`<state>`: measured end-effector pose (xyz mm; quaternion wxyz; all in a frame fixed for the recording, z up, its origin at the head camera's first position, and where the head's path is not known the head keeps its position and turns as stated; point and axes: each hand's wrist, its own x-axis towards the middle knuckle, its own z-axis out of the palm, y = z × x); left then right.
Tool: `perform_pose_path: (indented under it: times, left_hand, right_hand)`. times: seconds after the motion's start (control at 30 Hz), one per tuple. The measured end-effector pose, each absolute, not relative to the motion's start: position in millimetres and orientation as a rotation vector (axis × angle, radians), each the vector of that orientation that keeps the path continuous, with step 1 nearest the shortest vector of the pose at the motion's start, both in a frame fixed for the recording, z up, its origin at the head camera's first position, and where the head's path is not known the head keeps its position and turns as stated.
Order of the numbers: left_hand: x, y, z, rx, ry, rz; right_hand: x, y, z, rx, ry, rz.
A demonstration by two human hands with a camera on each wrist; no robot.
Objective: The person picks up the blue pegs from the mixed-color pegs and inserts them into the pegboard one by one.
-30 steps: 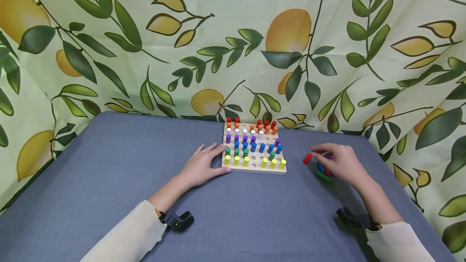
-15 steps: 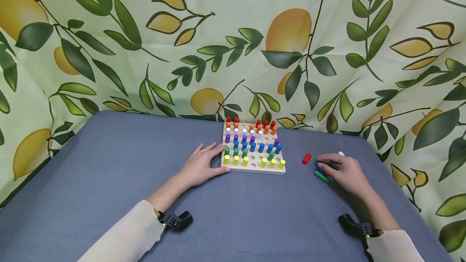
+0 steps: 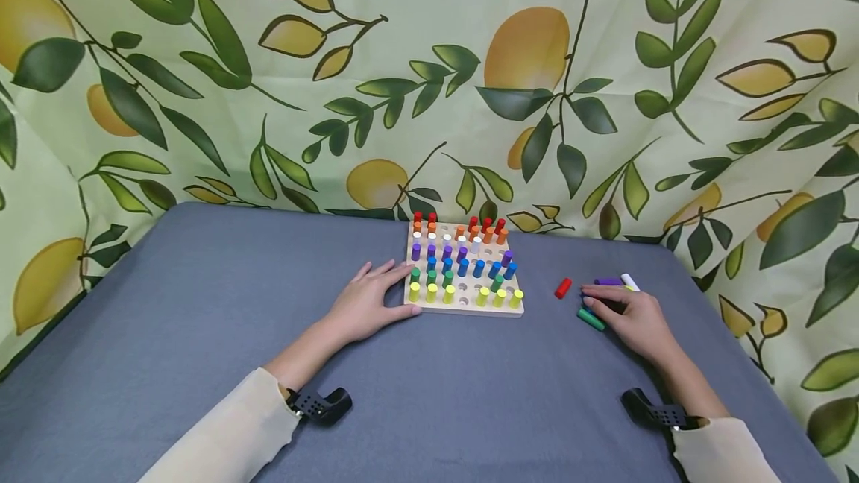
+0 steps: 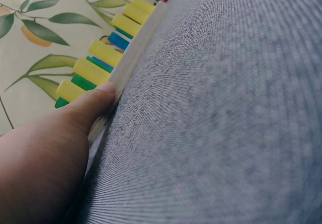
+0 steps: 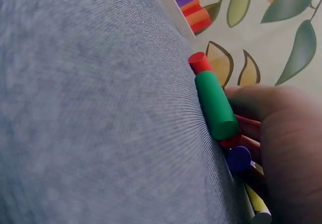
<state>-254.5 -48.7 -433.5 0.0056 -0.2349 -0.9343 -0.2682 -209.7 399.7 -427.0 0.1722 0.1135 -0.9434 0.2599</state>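
Note:
A wooden pegboard (image 3: 463, 309) with upright coloured pegs in rows lies on the cloth-covered table. My left hand (image 3: 365, 304) rests at its left side, fingers extended against the edge and thumb touching the front left corner. At the right, my right hand (image 3: 634, 319) reaches over a few loose pegs. Its bent fingertips and thumb are at a blue peg (image 3: 587, 303), largely covered; the frames do not show whether they pinch it. Beside that hand lie a green peg (image 5: 216, 105), a red peg (image 3: 563, 288), a purple peg (image 3: 607, 282) and a white peg (image 3: 629, 282).
A yellow peg (image 5: 255, 199) lies partly hidden by the right hand. Behind the table hangs a curtain (image 3: 396, 36) printed with leaves and fruit. Grey-blue cloth (image 3: 470, 393) covers the tabletop between the forearms.
My right hand has shifted slightly right and down from the red peg to the blue peg, uncovering the purple and white pegs. The left hand stays on the board; the view has tilted slightly.

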Motion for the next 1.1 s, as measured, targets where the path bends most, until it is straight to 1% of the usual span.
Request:
perform_pose_path:
  times: [0.83, 1.1]
  left_hand:
    - [-254.5, -50.8, -432.3, -0.720, -2.919, -0.824]
    - [-254.7, -48.0, -433.7, -0.731, -2.920, -0.823]
  right_hand:
    - [-213.5, 395.2, -430.1, 0.325, -2.677, 0.729]
    - [-207.8, 395.0, -427.2, 0.183, -2.667, 0.785]
